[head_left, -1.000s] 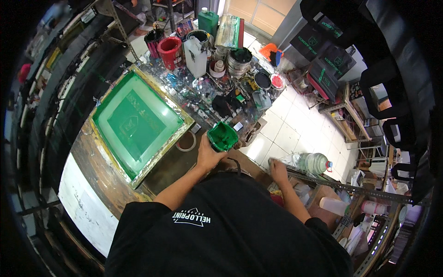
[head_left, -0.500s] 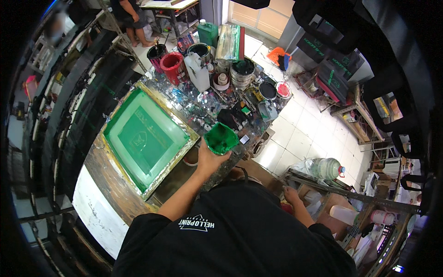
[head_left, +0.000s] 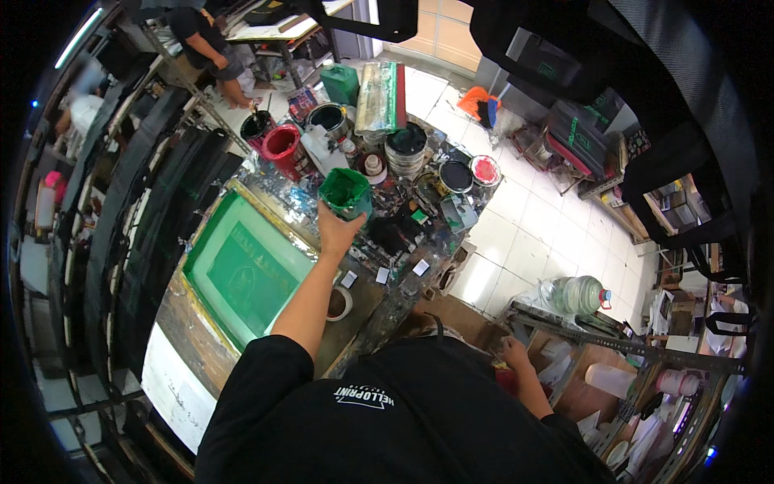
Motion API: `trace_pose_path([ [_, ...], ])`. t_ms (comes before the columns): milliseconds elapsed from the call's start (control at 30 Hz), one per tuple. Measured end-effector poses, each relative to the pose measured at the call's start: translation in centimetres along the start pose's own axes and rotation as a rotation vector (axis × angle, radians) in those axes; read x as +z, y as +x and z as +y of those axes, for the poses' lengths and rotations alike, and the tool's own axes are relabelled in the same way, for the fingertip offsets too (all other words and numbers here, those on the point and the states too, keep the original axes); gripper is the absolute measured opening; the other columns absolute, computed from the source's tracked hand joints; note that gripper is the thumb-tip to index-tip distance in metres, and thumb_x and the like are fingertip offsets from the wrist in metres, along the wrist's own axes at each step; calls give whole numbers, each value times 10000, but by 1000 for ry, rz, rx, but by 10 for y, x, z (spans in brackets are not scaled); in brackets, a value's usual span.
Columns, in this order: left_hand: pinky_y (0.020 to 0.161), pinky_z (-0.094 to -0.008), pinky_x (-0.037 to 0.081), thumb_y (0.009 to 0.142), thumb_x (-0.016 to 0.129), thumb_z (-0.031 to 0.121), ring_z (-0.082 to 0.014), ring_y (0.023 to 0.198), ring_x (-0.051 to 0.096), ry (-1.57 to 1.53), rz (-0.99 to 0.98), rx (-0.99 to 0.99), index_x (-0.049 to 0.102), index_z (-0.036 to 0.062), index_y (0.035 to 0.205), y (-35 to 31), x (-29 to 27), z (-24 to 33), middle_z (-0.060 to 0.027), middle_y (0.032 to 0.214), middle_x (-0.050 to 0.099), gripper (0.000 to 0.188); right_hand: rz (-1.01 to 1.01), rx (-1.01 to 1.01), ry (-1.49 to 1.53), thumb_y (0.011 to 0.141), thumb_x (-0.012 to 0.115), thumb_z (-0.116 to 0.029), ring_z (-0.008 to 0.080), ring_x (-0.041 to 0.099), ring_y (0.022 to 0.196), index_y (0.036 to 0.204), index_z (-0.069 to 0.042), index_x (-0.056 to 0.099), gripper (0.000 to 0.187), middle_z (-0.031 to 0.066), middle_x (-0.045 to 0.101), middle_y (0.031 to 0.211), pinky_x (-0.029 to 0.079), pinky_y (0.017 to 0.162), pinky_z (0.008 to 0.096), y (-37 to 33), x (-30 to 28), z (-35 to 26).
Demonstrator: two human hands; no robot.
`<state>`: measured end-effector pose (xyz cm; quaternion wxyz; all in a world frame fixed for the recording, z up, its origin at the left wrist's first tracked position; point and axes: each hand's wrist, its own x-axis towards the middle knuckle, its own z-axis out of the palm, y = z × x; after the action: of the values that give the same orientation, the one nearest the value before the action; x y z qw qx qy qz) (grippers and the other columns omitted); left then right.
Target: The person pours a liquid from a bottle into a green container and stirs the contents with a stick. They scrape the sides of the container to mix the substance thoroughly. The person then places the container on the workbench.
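Note:
My left hand (head_left: 340, 231) is closed round a green ink pot (head_left: 355, 208) with a ragged, ink-coated rim, holding it over the stained worktable (head_left: 387, 298). The pot's open top shows dark green inside. Left of that forearm lies a screen-printing frame (head_left: 251, 278) with green mesh and a yellowish, ink-smeared border; my arm covers part of its right side. Low on the right, my right hand (head_left: 513, 353) is near my body with its fingers curled. What it holds, if anything, is too small to make out; something red shows just below it.
Behind the pot stand a red bucket (head_left: 284, 153), a green jug (head_left: 339, 83) and several paint cans (head_left: 405, 145). A tape roll (head_left: 349, 305) and small white cards (head_left: 421, 267) lie nearer. Drying racks (head_left: 121, 234) line the left; a shelf with a water bottle (head_left: 579, 295) stands right.
My left hand has carried the green ink pot away from my body and leftward, toward the cans, with the arm stretched further. My right hand stays near the same place.

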<state>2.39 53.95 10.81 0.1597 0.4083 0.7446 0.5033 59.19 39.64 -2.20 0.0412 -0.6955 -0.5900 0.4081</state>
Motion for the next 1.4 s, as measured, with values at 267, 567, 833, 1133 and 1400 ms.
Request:
trace_pose_path([
  [267, 1076, -423, 399, 682, 915, 207, -361, 1230, 529, -13, -2, 20, 356, -100, 1371, 10, 23, -27, -269, 1337, 525, 939, 137, -110, -79, 1013, 526, -284, 383, 680, 847, 1065, 19, 663, 336, 260, 660, 919, 502, 752, 473, 23, -16, -3],
  [567, 1194, -393, 294, 719, 917, 275, -371, 1455, 328, -74, -127, -104, -23, -140, 1544, 2, 16, -47, -326, 1576, 266, 1318, -388, 25, 1445, 1066, 361, -521, 241, 586, 946, 1223, -11, 613, 590, 94, 627, 1085, 483, 865, 397, 92, -11, -209],
  [833, 1034, -350, 458, 918, 755, 159, -225, 1216, 566, -317, -177, -181, 282, 10, 1544, -131, -57, 23, -185, 1339, 571, 798, -470, 113, 1468, 1081, 290, -505, 229, 574, 885, 1179, -40, 596, 566, 81, 615, 1088, 482, 840, 410, 121, 8, -242],
  [1133, 887, -288, 534, 941, 747, 184, -132, 1013, 660, -265, -406, -455, 579, -14, 1323, -253, -109, -10, -80, 1105, 702, 463, -364, -40, 1102, 1088, 333, -393, 143, 551, 821, 1266, -106, 634, 452, 20, 585, 1059, 470, 761, 318, 115, 43, -245],
  [1400, 895, -331, 546, 932, 752, 229, -188, 1015, 690, -119, -317, -500, 602, -16, 1290, -284, -151, -23, -120, 1119, 713, 459, -343, -83, 1041, 1085, 352, -305, 153, 578, 843, 1335, -86, 604, 417, 50, 624, 1140, 486, 746, 302, 116, 53, -253],
])
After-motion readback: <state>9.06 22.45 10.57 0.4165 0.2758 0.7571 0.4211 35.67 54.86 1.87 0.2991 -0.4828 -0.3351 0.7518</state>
